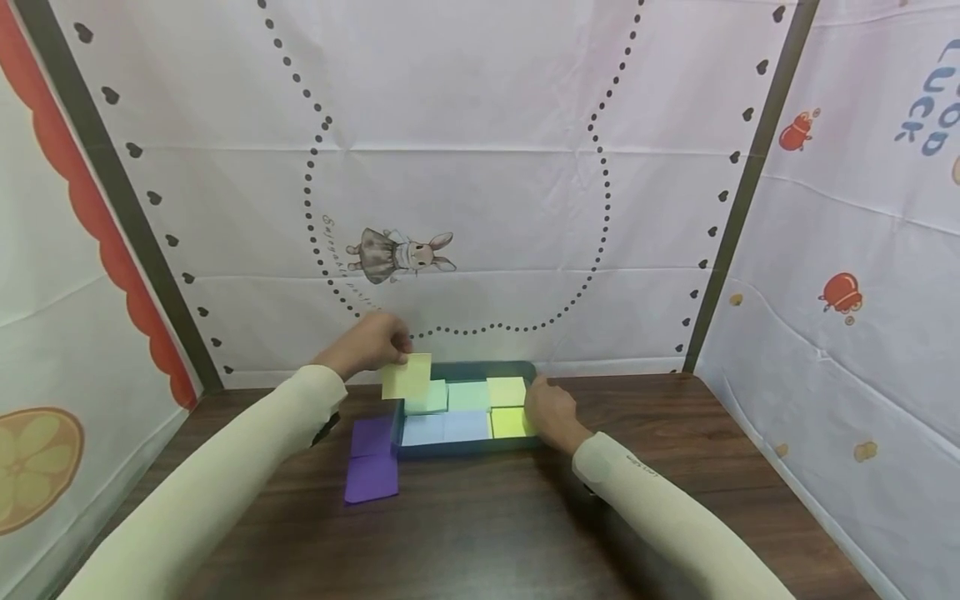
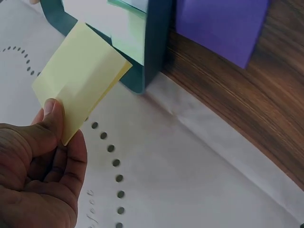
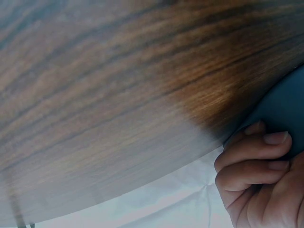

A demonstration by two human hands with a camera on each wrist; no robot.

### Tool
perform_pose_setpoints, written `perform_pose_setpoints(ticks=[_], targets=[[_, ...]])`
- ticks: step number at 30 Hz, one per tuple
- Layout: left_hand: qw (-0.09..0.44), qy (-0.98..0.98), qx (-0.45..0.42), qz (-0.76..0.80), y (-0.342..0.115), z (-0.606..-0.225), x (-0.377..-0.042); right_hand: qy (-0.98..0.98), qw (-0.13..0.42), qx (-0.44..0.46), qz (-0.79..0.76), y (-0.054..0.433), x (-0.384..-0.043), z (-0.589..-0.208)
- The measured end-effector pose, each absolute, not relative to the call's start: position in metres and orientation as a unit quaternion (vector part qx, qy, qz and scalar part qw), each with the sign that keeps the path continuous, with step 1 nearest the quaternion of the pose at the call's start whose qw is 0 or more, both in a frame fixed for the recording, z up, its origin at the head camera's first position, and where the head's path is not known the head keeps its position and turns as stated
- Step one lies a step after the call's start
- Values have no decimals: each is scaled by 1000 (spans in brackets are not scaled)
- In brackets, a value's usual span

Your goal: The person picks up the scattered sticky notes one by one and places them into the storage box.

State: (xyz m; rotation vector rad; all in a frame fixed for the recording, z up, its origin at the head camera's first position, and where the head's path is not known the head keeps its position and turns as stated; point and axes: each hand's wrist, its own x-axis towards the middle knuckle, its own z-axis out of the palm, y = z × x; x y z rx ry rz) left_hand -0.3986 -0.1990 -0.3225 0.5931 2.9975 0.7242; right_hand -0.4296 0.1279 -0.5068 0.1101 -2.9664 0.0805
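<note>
Between thumb and fingers, my left hand (image 1: 378, 342) pinches a pale yellow sticky note pad (image 1: 407, 377), raised over the back left corner of a dark teal tray (image 1: 468, 448). The left wrist view shows the pad (image 2: 78, 71) tilted, with the thumb on its face. My right hand (image 1: 552, 411) grips the tray's right end; in the right wrist view its fingers (image 3: 251, 175) are curled against the wall, the thumb hidden. Inside lie light blue pads (image 1: 465, 426), green pads (image 1: 468, 396), a pale yellow pad (image 1: 506, 390) and a bright yellow pad (image 1: 510, 422).
Two purple squares (image 1: 372, 477) lie on the dark wooden table (image 1: 465, 533), just left of the tray. Behind the tray, a white printed cloth (image 1: 480, 208) rises at the table's back edge. More cloth stands at both sides.
</note>
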Motion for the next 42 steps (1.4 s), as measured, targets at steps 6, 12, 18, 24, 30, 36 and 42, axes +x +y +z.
perform_pose_setpoints(ticks=[6,12,18,24,30,36,42], targets=[[-1,949,210,236,-183,-324,-405,-997,63,33,1,133,-454,-528],[2,950,208,232,-171,-328,-408,-994,91,54,-17,138,-459,-538],[-4,949,219,228,-158,-329,-409,-994,98,57,-3,127,-410,-486],[-5,945,230,233,-145,-332,-410,-994,94,59,-14,126,-403,-480],[-3,942,236,237,-131,-332,-411,-997,64,46,5,129,-428,-499],[4,944,235,231,-115,-334,-413,-997,61,41,0,130,-432,-501],[0,944,233,233,-99,-342,-418,-996,72,46,10,128,-426,-499]])
